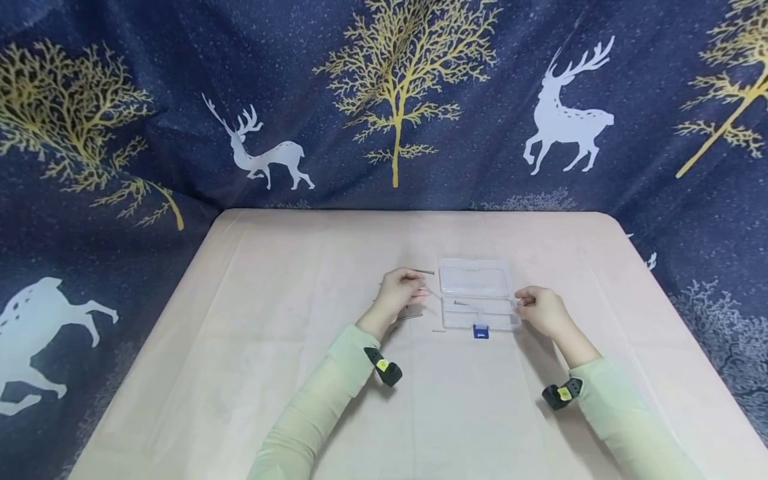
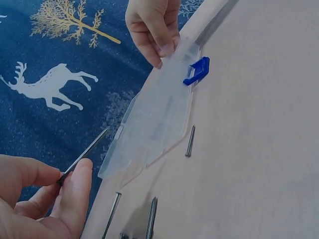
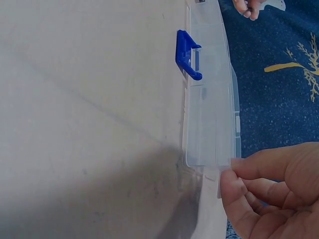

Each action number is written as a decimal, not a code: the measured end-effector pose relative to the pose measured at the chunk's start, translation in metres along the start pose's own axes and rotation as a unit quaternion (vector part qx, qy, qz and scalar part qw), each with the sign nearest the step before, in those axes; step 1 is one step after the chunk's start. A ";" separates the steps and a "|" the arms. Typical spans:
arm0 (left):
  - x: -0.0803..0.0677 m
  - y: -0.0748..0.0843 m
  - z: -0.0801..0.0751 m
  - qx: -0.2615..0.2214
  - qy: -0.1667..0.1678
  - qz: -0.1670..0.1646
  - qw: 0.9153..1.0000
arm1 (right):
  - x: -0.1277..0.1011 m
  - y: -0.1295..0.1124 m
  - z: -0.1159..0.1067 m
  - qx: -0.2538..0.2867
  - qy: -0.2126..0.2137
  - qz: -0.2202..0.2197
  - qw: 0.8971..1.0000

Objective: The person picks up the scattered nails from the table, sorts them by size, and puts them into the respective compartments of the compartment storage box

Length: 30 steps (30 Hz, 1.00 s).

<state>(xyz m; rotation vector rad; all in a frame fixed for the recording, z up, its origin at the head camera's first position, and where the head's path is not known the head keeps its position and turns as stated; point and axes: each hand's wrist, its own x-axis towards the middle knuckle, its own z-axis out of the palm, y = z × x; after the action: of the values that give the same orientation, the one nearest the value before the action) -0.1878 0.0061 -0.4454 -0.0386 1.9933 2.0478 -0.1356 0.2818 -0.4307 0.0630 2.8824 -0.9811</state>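
Observation:
My left hand (image 1: 397,293) pinches a nail (image 2: 84,155) between thumb and fingers, left of a clear plastic box (image 1: 483,327). The nail's pointed end extends past the fingertips towards the box. Thumb and fingers of my right hand (image 1: 543,311) pinch the box's right end wall, as the right wrist view also shows. The box has its lid (image 1: 476,277) laid open towards the back and a blue latch (image 3: 185,55) at the front. Inside the box lies another nail (image 1: 462,303).
Several loose nails lie on the pale tabletop left of the box, among them a short nail (image 2: 190,142) by its front left corner and a longer nail (image 2: 152,219) beneath my left hand. A dark blue cloth (image 1: 468,160) with deer and trees hangs behind the table.

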 end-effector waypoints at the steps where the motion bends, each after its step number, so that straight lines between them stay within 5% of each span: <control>1: 0.000 0.000 0.002 -0.002 0.001 0.000 1.000 | 0.000 0.000 0.000 -0.001 0.000 0.000 1.000; 10: 0.003 -0.002 0.021 -0.027 0.040 -0.010 0.999 | -0.001 -0.001 -0.002 0.001 -0.005 0.004 1.000; 30: 0.005 0.000 0.063 0.014 0.000 0.029 0.999 | -0.001 -0.002 0.000 0.001 0.003 0.004 1.000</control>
<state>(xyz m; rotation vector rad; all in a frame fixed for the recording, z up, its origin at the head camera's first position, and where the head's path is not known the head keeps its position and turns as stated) -0.1811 0.0689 -0.4438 0.0248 2.0452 2.0558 -0.1351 0.2803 -0.4301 0.0777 2.8840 -0.9845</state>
